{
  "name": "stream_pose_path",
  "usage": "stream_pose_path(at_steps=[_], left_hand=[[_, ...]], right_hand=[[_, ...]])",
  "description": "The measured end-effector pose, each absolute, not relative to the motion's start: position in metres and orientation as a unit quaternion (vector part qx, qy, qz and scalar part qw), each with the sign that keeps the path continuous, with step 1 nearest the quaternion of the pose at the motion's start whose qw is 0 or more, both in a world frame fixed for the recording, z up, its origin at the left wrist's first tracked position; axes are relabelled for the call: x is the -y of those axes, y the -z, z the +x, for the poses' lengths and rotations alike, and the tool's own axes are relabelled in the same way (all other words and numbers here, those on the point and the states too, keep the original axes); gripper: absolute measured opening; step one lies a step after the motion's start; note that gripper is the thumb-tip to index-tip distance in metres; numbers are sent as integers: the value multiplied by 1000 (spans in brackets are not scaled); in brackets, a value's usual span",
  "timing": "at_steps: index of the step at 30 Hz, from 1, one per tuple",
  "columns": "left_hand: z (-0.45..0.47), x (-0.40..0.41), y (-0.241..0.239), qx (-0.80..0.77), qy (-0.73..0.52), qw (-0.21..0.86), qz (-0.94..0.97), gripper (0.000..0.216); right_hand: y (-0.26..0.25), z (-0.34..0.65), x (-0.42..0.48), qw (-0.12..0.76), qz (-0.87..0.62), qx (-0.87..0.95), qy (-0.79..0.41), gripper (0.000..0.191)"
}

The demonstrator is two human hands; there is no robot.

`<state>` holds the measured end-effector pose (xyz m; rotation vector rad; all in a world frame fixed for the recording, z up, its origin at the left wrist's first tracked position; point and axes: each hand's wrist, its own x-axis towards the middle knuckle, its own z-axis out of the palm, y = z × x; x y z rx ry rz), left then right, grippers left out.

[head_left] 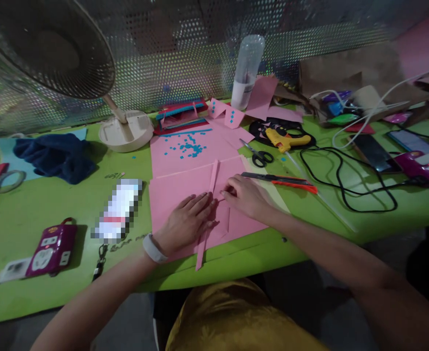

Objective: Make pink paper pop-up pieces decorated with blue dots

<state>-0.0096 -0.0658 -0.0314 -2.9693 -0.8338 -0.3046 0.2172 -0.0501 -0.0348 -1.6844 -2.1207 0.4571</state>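
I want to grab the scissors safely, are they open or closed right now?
Open, slightly. The scissors lie flat on the pink paper, blades a little apart, pointing away from the black handles.

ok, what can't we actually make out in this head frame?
- Pixelated object on the green table: blurred out, can't identify.
- Pink paper under the left hand and right hand: folds there hidden by the hands.
- Fan: cut off by top and left edges.
- Blue bits on the far sheet: too small to tell their shape.
- Clutter at far right: dim, cut by the edge.
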Motion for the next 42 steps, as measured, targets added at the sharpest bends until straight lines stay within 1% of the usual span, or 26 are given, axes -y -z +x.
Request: stream_pose_path(at_steps=[4, 6, 10, 15, 24, 36, 39, 42], left_hand=[[-4, 66, 24, 283, 76, 5, -956, 56], [0, 67, 20, 293, 71, 7, -954, 59], [7, 69, 19, 312, 91, 22, -945, 65], [8, 68, 25, 312, 113, 1, -943, 66], [6, 66, 27, 312, 140, -29, -939, 59], [5, 64, 25, 322, 123, -41, -938, 54], [5, 64, 24, 322, 112, -47, -939, 53], [5, 63, 25, 324, 114, -41, -938, 56]], right_hand=[[35, 217, 50, 210, -597, 754, -175, 2], [35, 217, 51, 216, -591, 755, -185, 4], [31, 216, 51, 207, -591, 759, -178, 2], [26, 215, 51, 208, -597, 750, -194, 4], [28, 218, 50, 229, -591, 742, -219, 9], [30, 223, 48, 249, -586, 726, -261, 12], [30, 222, 48, 258, -589, 717, -268, 10], [29, 219, 51, 250, -596, 723, -244, 7]])
